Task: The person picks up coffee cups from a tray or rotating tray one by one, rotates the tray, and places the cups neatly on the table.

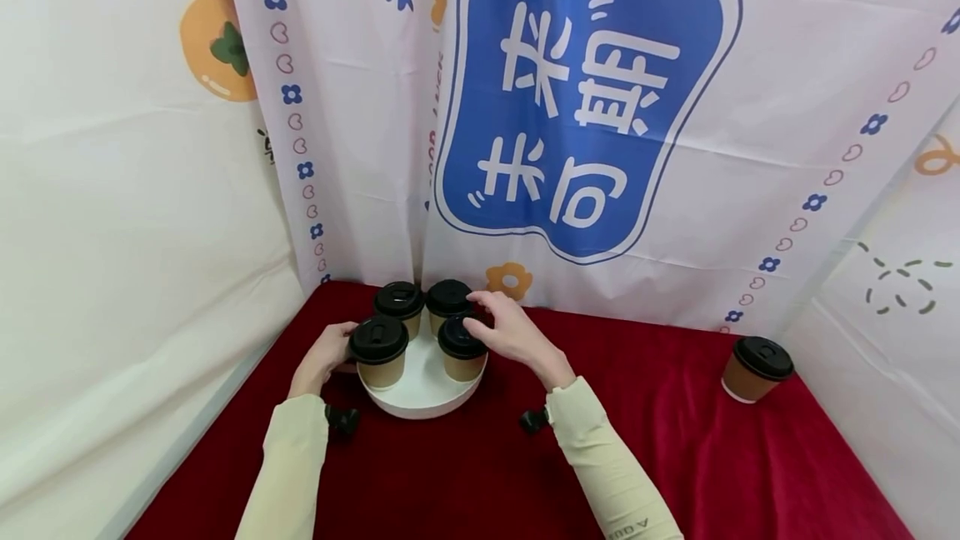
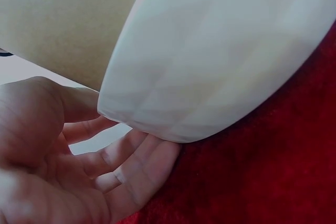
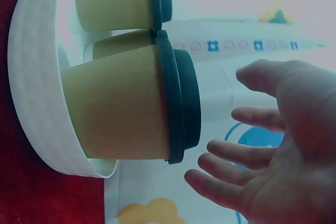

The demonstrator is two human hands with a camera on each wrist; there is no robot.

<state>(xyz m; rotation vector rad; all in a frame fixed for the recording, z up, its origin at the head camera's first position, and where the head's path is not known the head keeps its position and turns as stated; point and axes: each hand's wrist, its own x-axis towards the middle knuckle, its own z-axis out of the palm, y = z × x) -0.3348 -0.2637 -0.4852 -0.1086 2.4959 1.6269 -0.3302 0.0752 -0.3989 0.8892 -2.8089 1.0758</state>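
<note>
A round white tray (image 1: 422, 402) with a faceted outer wall stands at the back left of the table and carries several brown paper cups with black lids. My left hand (image 1: 327, 357) grips the tray's left edge. In the left wrist view its fingers (image 2: 137, 169) curl against the lower wall, with the thumb near the rim, beside the front-left cup (image 1: 381, 350). My right hand (image 1: 517, 336), fingers spread, hovers by the lids of the front-right cup (image 1: 461, 352) and back-right cup (image 1: 447, 298). The right wrist view shows a gap between that hand (image 3: 283, 140) and the nearest cup (image 3: 121, 106).
Another lidded brown cup (image 1: 753, 369) stands alone on the far right of the red cloth (image 1: 615, 423). Printed white curtains (image 1: 375, 148) hang close behind the tray, and white side walls (image 1: 150, 232) flank the table.
</note>
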